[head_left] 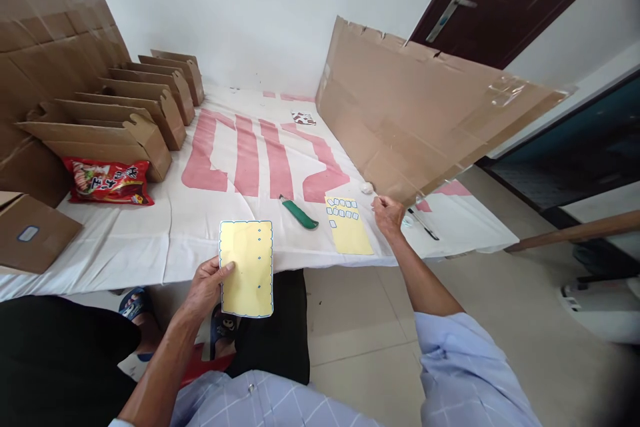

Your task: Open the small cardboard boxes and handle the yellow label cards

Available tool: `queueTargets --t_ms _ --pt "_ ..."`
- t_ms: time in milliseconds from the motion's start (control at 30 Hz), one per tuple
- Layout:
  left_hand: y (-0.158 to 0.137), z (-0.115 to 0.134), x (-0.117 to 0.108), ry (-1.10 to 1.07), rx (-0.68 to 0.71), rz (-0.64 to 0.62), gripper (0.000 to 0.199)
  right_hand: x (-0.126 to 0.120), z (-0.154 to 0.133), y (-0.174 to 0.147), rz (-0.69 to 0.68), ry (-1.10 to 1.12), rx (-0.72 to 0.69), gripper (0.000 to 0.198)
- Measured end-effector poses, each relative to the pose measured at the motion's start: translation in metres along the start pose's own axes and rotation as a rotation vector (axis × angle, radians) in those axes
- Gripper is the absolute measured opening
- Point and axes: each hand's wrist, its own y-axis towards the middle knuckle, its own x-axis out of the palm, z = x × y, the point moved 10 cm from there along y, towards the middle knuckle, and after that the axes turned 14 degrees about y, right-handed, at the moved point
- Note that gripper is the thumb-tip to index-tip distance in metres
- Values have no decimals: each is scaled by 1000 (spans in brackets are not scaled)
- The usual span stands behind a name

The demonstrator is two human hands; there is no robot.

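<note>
My left hand (pixel 204 285) grips a yellow card (pixel 247 270) by its left edge, thumb on top. The card has a blue scalloped border and a few small blue marks down its right side. Over the table's front right part, my right hand (pixel 389 215) is closed in a pinch; what lies between its fingertips, if anything, is too small to make out. Just left of it lies a yellow sheet (pixel 350 237) with several small white blue-edged stickers. A small whitish lump (pixel 367 187) sits just beyond the fingers. A green-handled cutter (pixel 300 213) rests between the card and the sheet.
Several open cardboard boxes (pixel 145 140) line the left side, with a red food packet (pixel 110 181) before them. A large cardboard panel (pixel 400 107) leans at the right. A black pen (pixel 425 225) lies near the right edge, and a patterned card (pixel 303 118) farther back.
</note>
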Motion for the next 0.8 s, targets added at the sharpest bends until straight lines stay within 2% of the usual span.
queueTargets --t_ms 100,200,367,500,600,667,733,800 --pt "-1 1 0 0 11 -1 52 -17 8 -19 32 48 33 31" --pt "-1 2 0 2 20 7 51 -37 10 -34 67 76 27 39" --pt "-3 4 -1 0 15 19 52 -67 2 -52 143 91 0 36" --pt "-5 5 1 1 17 12 49 -77 -6 -69 183 169 71 37" --pt "-8 7 6 3 28 2 48 -65 -27 -90 168 276 96 39" --pt "-10 10 10 7 43 -4 47 -45 -50 -112 98 378 98 44" --pt "-12 16 14 13 65 -12 47 -9 -76 -143 -88 503 150 49" --pt "-13 21 18 21 84 -27 46 35 -108 -188 -382 632 226 51"
